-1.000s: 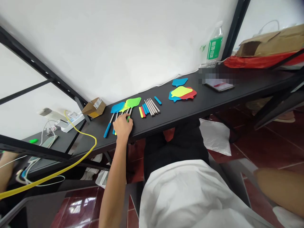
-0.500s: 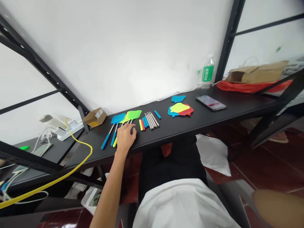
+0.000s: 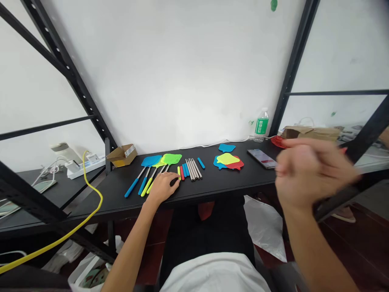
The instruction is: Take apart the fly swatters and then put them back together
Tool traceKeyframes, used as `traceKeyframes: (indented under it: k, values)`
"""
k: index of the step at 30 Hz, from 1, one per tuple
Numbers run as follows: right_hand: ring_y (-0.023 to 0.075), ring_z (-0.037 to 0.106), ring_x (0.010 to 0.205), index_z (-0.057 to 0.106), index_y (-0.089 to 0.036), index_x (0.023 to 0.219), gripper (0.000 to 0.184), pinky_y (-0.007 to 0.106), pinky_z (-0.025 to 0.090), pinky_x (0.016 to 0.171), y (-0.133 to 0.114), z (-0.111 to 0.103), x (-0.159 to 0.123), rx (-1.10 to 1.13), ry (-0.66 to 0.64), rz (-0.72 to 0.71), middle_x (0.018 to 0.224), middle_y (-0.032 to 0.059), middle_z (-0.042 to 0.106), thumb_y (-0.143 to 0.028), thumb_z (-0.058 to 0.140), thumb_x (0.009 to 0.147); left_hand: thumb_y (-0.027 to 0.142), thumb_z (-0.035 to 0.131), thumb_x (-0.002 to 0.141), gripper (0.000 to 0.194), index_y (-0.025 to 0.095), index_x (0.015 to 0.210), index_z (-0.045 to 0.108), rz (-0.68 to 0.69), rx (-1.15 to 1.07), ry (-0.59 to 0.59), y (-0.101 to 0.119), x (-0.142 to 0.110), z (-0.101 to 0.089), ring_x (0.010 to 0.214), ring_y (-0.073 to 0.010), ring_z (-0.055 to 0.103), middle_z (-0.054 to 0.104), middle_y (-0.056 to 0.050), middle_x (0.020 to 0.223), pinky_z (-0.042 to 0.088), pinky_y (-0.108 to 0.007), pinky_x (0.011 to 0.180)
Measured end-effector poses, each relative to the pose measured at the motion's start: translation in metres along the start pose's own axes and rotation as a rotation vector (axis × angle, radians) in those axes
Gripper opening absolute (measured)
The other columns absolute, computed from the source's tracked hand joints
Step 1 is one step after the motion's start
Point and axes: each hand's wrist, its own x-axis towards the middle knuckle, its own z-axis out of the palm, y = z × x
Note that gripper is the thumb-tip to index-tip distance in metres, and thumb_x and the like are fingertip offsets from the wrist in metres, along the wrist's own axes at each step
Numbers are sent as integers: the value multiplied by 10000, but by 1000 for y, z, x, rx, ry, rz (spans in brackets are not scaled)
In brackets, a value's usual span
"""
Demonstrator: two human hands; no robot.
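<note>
My left hand [image 3: 164,187] rests palm down at the front of the black table, thumb apart from the fingers. Its fingertips reach the lower end of a yellow handle grip [image 3: 179,172], perhaps touching it. Under and left of that hand lie several fly swatters [image 3: 132,187] with blue, yellow and green heads; the hand hides some handles. Right of the yellow grip come a red grip [image 3: 182,173], blue grips [image 3: 185,170] and a row of metal rods [image 3: 193,169]. My right hand [image 3: 310,174], smeared by motion, is raised at the right, off the table.
Loose swatter heads [image 3: 228,159] lie mid-table, with one blue grip [image 3: 201,163] nearer the rods. A phone [image 3: 261,158] and a water bottle [image 3: 261,125] are at the right. An open carton [image 3: 121,155] stands left; a yellow cable [image 3: 100,198] hangs past the table's left end.
My left hand has shifted right from the green swatter's handle to the yellow grip. My right hand has come up into view at the right. The camera view has tilted upward.
</note>
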Motion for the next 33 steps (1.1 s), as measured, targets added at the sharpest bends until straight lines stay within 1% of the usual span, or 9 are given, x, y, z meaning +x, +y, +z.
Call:
traceKeyframes:
  k: [2,7,10,15,18,21,24,29,33]
  values:
    - [109,516,468,725,-185,879,170,238,399,467,12,16,-2,-4,-93,26,577,-35,565,-266,583,924,351,508,936,267,236,1053,719,-5,-2,2,1,-1,-2,1074,-266,658,738,-65,1137,461,-403,966]
    - [132,548,499,767,-202,854,216,255,408,541,63,46,-20,-247,-583,165,579,-23,620,-310,584,898,371,519,928,231,241,1004,695,-23,-13,-5,0,-2,-3,1014,-259,668,742,-60,1070,476,-378,906]
    - [140,586,589,774,-226,952,205,265,443,623,86,56,-36,-341,-795,183,785,-1,725,-296,593,885,360,511,929,223,244,1001,687,-23,-2,2,-2,-2,-1,1002,-262,671,741,-60,1070,472,-382,902]
    - [147,617,707,740,-254,1102,260,272,468,714,103,68,-67,-417,-1058,146,957,13,730,-284,555,922,316,495,924,219,239,999,687,-16,8,28,-4,-2,1,1003,-268,666,742,-61,1063,467,-395,895]
    - [200,635,973,646,-316,1301,366,288,484,777,106,71,-83,-474,-1188,61,1228,39,662,-335,548,948,297,472,927,255,233,1042,691,-28,11,59,-3,-3,0,1002,-275,665,738,-71,1082,472,-409,890]
    - [262,547,1193,596,-328,1371,405,347,475,911,107,71,-91,-532,-1265,-70,1415,43,555,-375,525,975,277,454,924,278,237,1051,699,-57,12,70,-3,-3,0,1001,-272,667,736,-79,1083,475,-409,901]
    - [252,563,1153,650,-293,1305,355,363,449,972,106,71,-93,-551,-1284,-113,1371,46,598,-375,500,995,262,452,914,284,241,1038,707,-86,21,61,-3,-3,1,999,-273,666,736,-79,1076,469,-414,913]
    - [217,625,998,714,-258,1068,230,297,467,801,106,73,-91,-624,-1191,-19,1107,42,711,-346,516,991,229,450,905,281,238,1014,709,-119,59,85,-4,-3,2,989,-269,664,736,-72,1078,458,-400,899]
    - [218,654,901,689,-246,847,185,276,411,670,109,75,-92,-744,-1106,105,930,30,725,-377,601,943,189,455,885,279,230,985,712,-166,103,138,-5,-3,1,950,-270,668,739,-69,1060,460,-379,841]
